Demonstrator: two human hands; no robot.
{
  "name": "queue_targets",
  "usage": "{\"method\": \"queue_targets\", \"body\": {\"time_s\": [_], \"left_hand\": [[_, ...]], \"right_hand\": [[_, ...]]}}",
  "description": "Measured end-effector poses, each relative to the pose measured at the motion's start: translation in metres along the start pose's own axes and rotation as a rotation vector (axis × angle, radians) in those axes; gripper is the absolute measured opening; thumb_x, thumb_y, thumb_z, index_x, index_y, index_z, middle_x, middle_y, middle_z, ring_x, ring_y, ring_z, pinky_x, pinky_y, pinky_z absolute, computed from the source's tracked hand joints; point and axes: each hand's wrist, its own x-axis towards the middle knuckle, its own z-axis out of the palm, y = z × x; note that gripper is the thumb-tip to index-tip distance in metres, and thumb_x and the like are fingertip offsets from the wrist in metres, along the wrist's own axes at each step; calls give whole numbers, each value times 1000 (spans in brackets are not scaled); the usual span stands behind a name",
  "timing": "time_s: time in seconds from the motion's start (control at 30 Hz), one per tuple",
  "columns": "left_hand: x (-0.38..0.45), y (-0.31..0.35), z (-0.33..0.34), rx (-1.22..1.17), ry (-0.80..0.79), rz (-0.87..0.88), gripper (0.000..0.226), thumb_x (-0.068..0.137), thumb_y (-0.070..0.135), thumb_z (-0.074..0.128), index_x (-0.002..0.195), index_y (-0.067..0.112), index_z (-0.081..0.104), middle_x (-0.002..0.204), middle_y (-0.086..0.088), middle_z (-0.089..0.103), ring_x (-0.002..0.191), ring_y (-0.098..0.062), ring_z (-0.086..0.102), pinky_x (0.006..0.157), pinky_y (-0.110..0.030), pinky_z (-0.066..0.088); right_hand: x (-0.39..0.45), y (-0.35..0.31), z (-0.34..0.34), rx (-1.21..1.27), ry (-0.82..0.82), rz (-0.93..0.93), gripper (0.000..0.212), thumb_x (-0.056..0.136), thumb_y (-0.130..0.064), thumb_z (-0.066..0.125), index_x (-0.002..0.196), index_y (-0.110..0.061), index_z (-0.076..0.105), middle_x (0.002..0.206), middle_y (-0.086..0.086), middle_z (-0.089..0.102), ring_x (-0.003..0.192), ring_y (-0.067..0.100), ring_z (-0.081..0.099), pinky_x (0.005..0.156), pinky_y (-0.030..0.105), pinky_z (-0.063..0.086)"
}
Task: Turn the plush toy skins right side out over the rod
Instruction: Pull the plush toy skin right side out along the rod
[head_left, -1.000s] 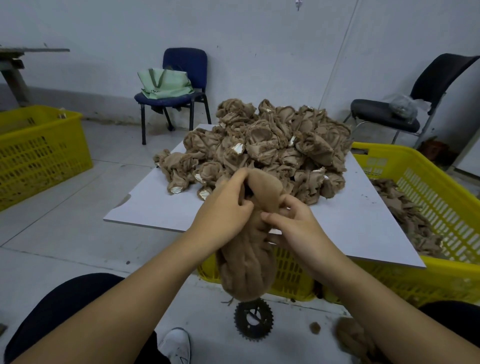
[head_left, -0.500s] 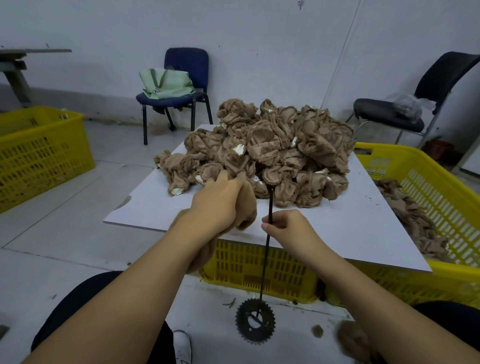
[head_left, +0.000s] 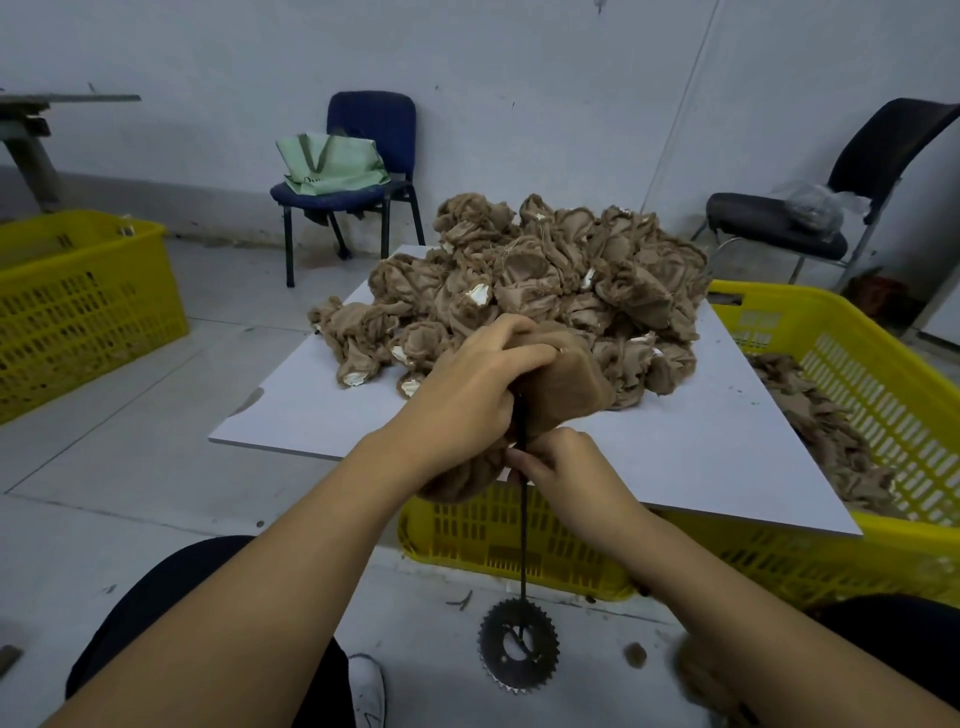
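Left fingers (head_left: 511, 345) clenched the plush skin (head_left: 566, 384); right fingers (head_left: 524, 460) below pinched the rod (head_left: 523, 535), steadying it for threading.

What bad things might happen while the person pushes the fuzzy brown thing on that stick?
The rod stands on a toothed sprocket on the floor; hard pushing might tip it. The right hand pinches the rod just under the plush skin that the left hand grips, so fingers might get poked. The big pile might slide off the board.
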Motion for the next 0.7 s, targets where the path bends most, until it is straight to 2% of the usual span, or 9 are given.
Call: {"method": "queue_targets", "body": {"time_s": [0.1, 0.2, 0.3, 0.4, 0.43, 0.5, 0.57, 0.63, 0.7], "left_hand": [[-5, 7, 0, 48, 52, 147, 48, 85, -13, 49, 122, 11, 67, 148, -16, 44, 131, -38, 44, 87, -57, 49], [-9, 14, 6, 179, 57, 306, 37, 83, -11, 56, 110, 8, 72, 143, -23, 52, 116, -43, 55, 72, -47, 51], [-11, 20, 15, 248, 90, 374, 33, 77, -10, 67, 103, 9, 72, 139, -23, 56, 113, -40, 57, 71, -36, 39], [-12, 25, 31, 285, 88, 411, 38, 70, -8, 72, 103, 11, 72, 145, -19, 52, 123, -39, 50, 82, -47, 46], [-14, 28, 37, 298, 73, 415, 40, 70, -6, 72, 105, 12, 71, 147, -18, 51, 125, -38, 48, 86, -49, 46], [-16, 33, 46, 304, 47, 409, 39, 73, -2, 71, 109, 12, 71, 149, -15, 49, 128, -38, 46, 93, -51, 45], [-17, 35, 47, 296, 34, 408, 34, 80, 3, 64, 112, 13, 71, 152, -13, 48, 130, -38, 47, 99, -52, 45], [-19, 33, 45, 240, 56, 426, 37, 86, 3, 50, 115, 12, 71, 151, -13, 49, 130, -38, 50, 99, -51, 47], [-22, 31, 44, 34, 120, 384, 42, 87, -7, 47, 120, 8, 68, 147, -13, 53, 131, -33, 53, 100, -48, 50]], "right_hand": [[-3, 0, -2, 91, 2, 17, 30, 101, -24, 56, 83, -5, 71, 76, 4, 70, 71, 13, 64, 70, 29, 51], [-4, 3, -1, 201, -3, 34, 19, 101, -14, 54, 96, 0, 66, 86, 11, 68, 71, 6, 63, 68, 21, 50], [-8, 0, -6, 249, -7, 71, 14, 100, -3, 53, 107, 4, 63, 95, 16, 65, 92, 27, 65, 69, 20, 49], [1, -26, 25, -103, 234, 267, 22, 100, 2, 46, 120, 8, 54, 100, 5, 59, 124, 43, 52, 80, 14, 46], [0, -48, 15, -202, 87, 457, 26, 100, 3, 41, 124, 4, 51, 111, 13, 58, 131, 45, 45, 88, 28, 49], [4, -67, 32, -247, 75, 559, 37, 98, 6, 29, 130, 0, 47, 133, 25, 49, 138, 49, 35, 93, 51, 47], [11, -78, 53, -279, 130, 527, 47, 97, 12, 18, 134, 0, 45, 138, 26, 47, 139, 51, 33, 96, 56, 46], [1, -62, 31, -98, 204, 518, 49, 96, 19, 16, 133, 6, 46, 134, 28, 51, 137, 51, 37, 96, 54, 48], [-19, -34, 14, 27, 123, 528, 29, 100, 13, 35, 118, 5, 56, 111, 20, 63, 125, 47, 51, 91, 32, 53]]}}
